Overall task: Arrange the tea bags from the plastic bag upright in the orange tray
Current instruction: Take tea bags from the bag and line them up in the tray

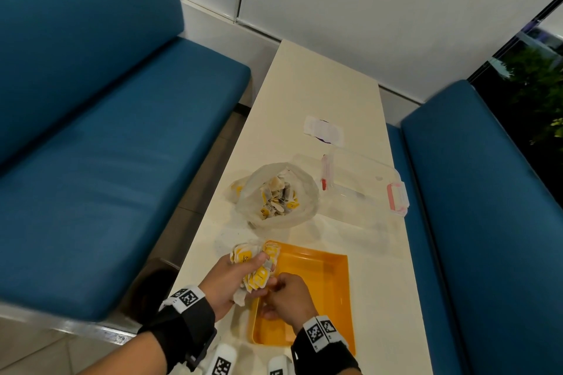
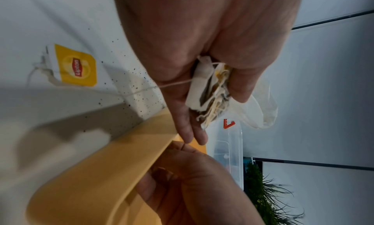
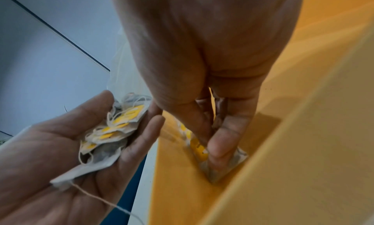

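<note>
The orange tray (image 1: 323, 277) lies on the table in front of me. My left hand (image 1: 248, 272) hovers at the tray's left rim and grips a bunch of yellow-tagged tea bags (image 1: 254, 271) (image 3: 109, 132); one tag (image 2: 77, 65) dangles on its string down to the table. My right hand (image 1: 275, 294) reaches into the tray, where thumb and forefinger pinch a single tea bag (image 3: 220, 162) on edge against the left wall. More tea bags (image 1: 272, 250) stand at the tray's far left corner. The open plastic bag (image 1: 275, 195), with several tea bags inside, sits just beyond the tray.
A clear lidded box (image 1: 365, 183) with pink latches and a red pen (image 1: 324, 175) lie behind the tray on the right. A white paper (image 1: 323, 130) lies farther back. Blue benches (image 1: 91, 161) flank the narrow table (image 1: 320, 85). Dark tea crumbs (image 2: 139, 78) dot the table.
</note>
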